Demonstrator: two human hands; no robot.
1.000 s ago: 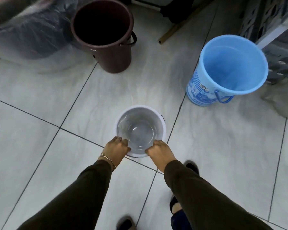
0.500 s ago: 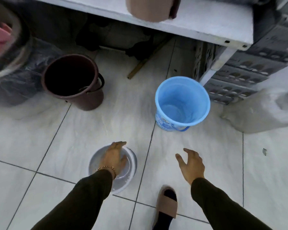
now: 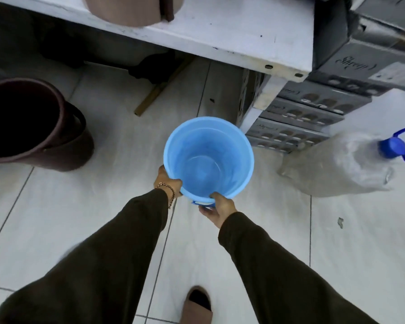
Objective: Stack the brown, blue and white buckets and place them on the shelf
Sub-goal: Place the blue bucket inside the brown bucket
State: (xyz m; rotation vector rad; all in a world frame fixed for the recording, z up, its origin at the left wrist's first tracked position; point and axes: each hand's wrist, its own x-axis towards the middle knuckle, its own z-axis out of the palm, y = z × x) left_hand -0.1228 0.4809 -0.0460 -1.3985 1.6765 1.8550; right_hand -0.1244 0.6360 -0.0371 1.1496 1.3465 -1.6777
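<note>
Both hands grip the round blue plastic bucket [image 3: 208, 157] by its near rim, left hand [image 3: 167, 182] and right hand [image 3: 216, 208] fingers hooked over; one-sided hold could let it tip toward the wide brown plastic bucket [image 3: 33, 125].

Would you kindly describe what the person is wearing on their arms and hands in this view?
Both arms are covered to the wrists by long, dark olive-brown sleeves. The left hand has a thin gold-coloured beaded bracelet at the wrist. The right hand is bare, with no gloves or visible jewellery.
</note>
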